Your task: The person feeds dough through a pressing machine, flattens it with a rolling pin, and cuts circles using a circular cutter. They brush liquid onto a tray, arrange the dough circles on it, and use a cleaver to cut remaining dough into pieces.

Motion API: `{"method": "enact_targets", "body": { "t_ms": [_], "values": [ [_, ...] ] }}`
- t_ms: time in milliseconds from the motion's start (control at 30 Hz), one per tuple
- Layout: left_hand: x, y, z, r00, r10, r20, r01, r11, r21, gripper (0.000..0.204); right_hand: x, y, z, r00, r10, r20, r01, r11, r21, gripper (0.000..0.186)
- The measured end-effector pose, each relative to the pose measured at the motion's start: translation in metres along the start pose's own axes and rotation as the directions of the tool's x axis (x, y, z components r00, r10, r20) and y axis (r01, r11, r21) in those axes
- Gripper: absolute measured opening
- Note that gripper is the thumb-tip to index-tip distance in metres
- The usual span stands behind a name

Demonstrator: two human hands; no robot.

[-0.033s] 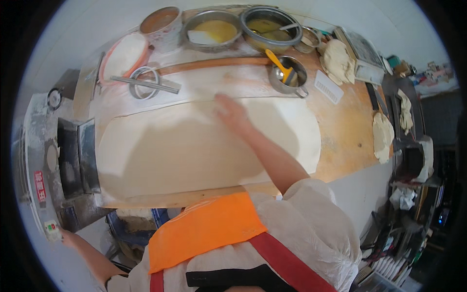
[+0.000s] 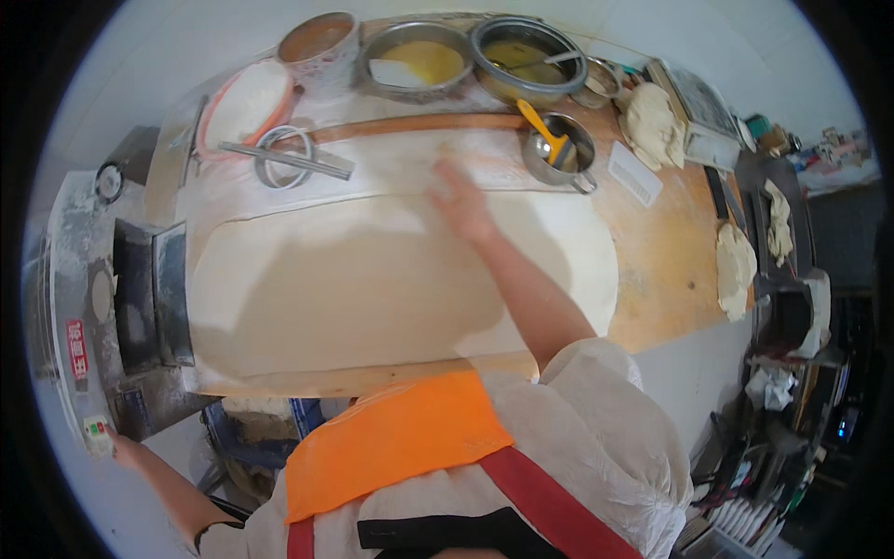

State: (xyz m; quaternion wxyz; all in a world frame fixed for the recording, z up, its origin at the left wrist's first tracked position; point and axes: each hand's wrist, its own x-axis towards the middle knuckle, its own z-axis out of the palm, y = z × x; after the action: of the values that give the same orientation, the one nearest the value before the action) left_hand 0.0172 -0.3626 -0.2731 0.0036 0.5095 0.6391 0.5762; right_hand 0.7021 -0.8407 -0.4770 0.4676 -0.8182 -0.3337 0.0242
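Note:
A long pale sheet of dough [image 2: 372,307] lies flat across the wooden table. Above its far edge reaches my right hand [image 2: 458,207], fingers apart and slightly blurred, holding nothing; whether it touches the dough cannot be told. Far to the left, my left hand [image 2: 126,449] is at a small switch box [image 2: 96,430] with a red and a green button, on the side of a floury grey machine [image 2: 79,279]. One finger points up beside the box, and the other fingers are mostly hidden.
A metal cup [image 2: 579,168] holds a yellow-handled brush [image 2: 542,129]. At the back stand a tub [image 2: 321,74], a basin of yellow liquid [image 2: 442,61] and a dark-rimmed pot [image 2: 480,47]. A rolling pin [image 2: 419,123] lies before them. Dough lumps [image 2: 652,126] and knives [image 2: 715,193] are at right.
My right hand has moved slightly right and away from me. The view has shifted a little; my left hand stays by the switch box, and the dough sheet lies as before.

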Motion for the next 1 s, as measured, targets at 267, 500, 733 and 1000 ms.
{"method": "enact_targets", "body": {
  "t_ms": [267,500,733,1000],
  "values": [
    [0.084,-0.048,-0.027,0.839,-0.544,0.030,0.545,0.837,-0.059,0.092,0.088,0.075,-0.055,0.852,0.117,-0.510,-0.321,0.887,-0.332,0.048],
    [0.048,-0.027,-0.001,0.896,-0.439,-0.064,0.438,0.898,-0.038,0.082,0.140,0.043,0.020,0.964,-0.202,0.174,0.265,0.807,-0.528,0.041],
    [0.000,0.017,0.003,0.940,-0.323,-0.106,0.322,0.946,-0.028,0.075,0.144,0.022,-0.030,0.920,-0.130,0.369,0.345,0.714,-0.610,0.037],
    [-0.094,0.055,0.009,0.878,0.479,-0.017,-0.417,0.779,0.468,0.078,0.003,-0.088,-0.169,0.963,-0.234,0.130,0.251,0.623,-0.741,0.036]
  ]
}}
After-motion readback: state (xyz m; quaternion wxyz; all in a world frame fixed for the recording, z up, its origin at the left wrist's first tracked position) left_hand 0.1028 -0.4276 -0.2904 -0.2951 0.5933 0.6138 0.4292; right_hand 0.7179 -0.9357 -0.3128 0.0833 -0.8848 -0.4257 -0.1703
